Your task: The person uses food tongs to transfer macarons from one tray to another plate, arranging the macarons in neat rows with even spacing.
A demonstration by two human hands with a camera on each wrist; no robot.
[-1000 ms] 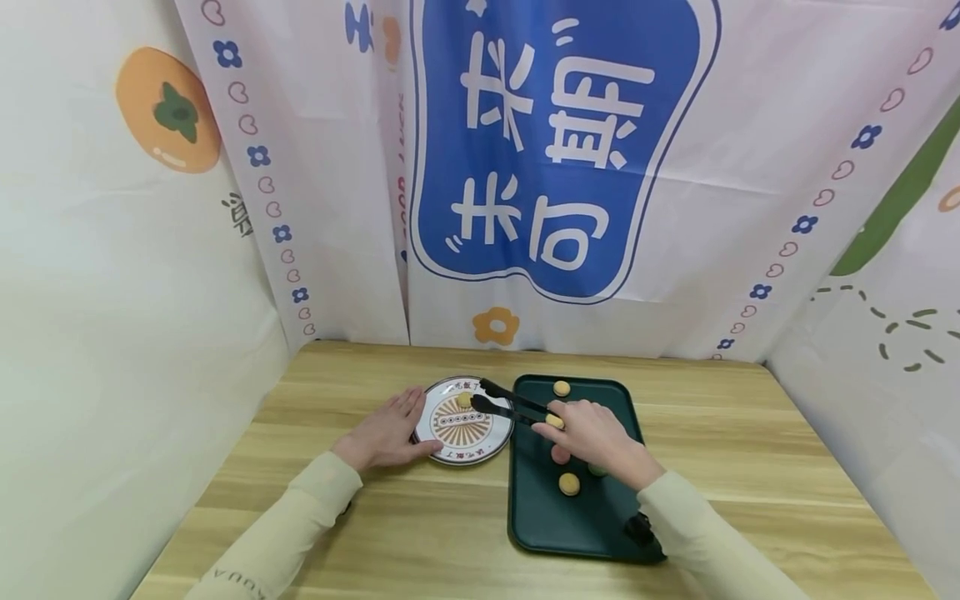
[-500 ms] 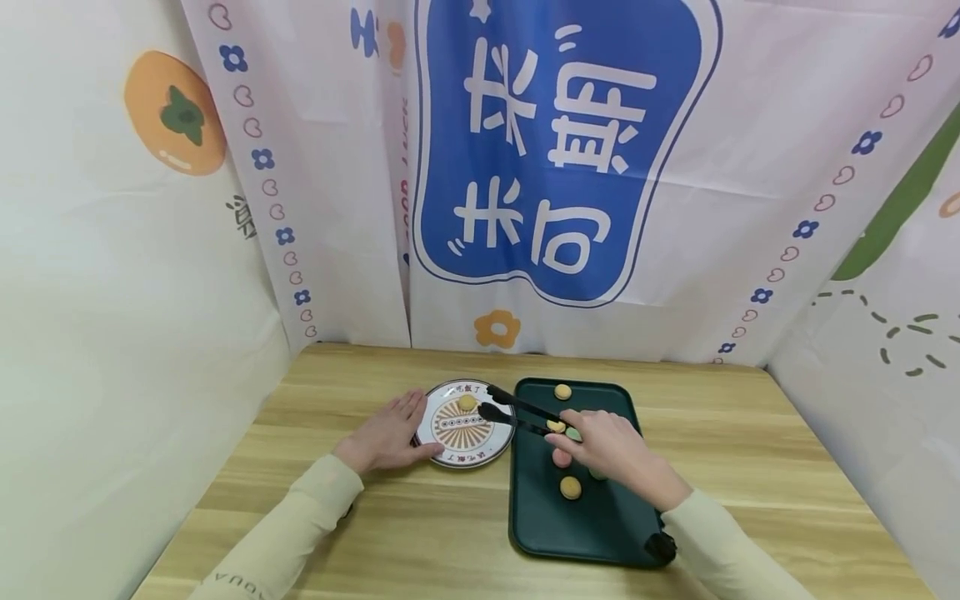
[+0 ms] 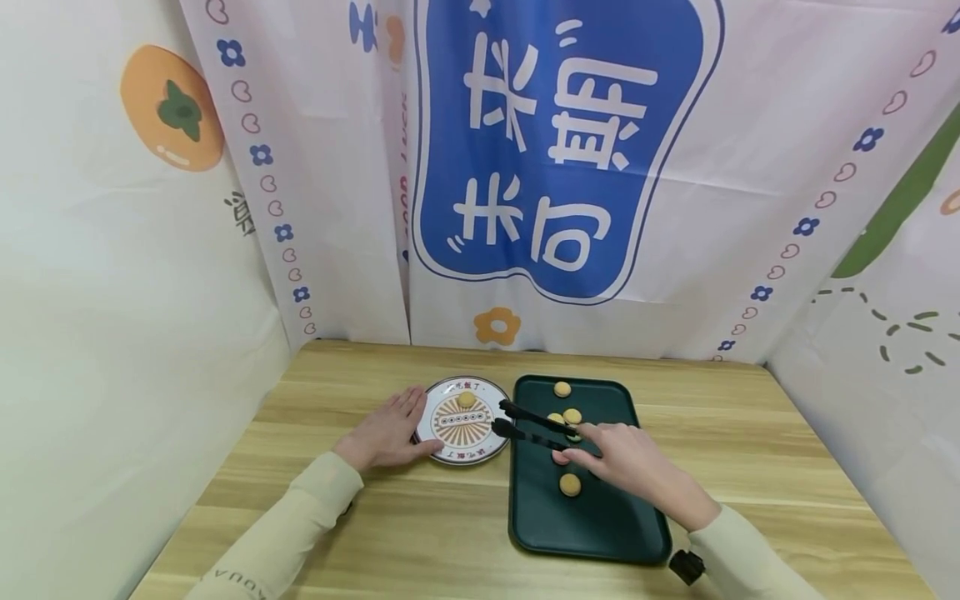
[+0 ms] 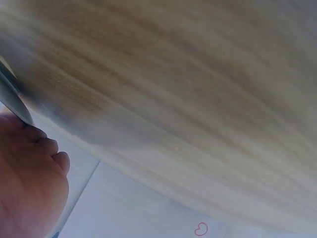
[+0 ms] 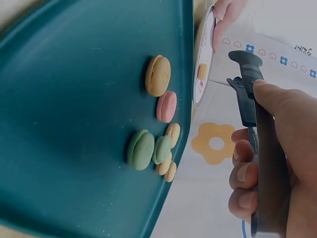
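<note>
My left hand (image 3: 390, 433) rests on the left rim of a white patterned plate (image 3: 491, 442), fingers straight and thumb spread. One yellow macaron (image 3: 467, 400) lies on that plate. My right hand (image 3: 630, 462) holds black tongs (image 5: 270, 163), their tips apart with nothing between them. The tongs hang over the gap between the plate and a dark green tray (image 3: 570, 529). On the tray, the right wrist view shows a tan macaron (image 5: 158, 75), a pink macaron (image 5: 166, 106), a large green macaron (image 5: 140, 149) and several others grouped together.
A wooden table (image 3: 420, 533) bears the plate and tray side by side. Behind it hangs a white printed cloth (image 3: 675, 292) with a large blue sign. More cloth walls stand at left and right.
My right hand and the tongs have drawn back from the plate's macaron, toward the right and nearer to me. My left hand stays on the rim.
</note>
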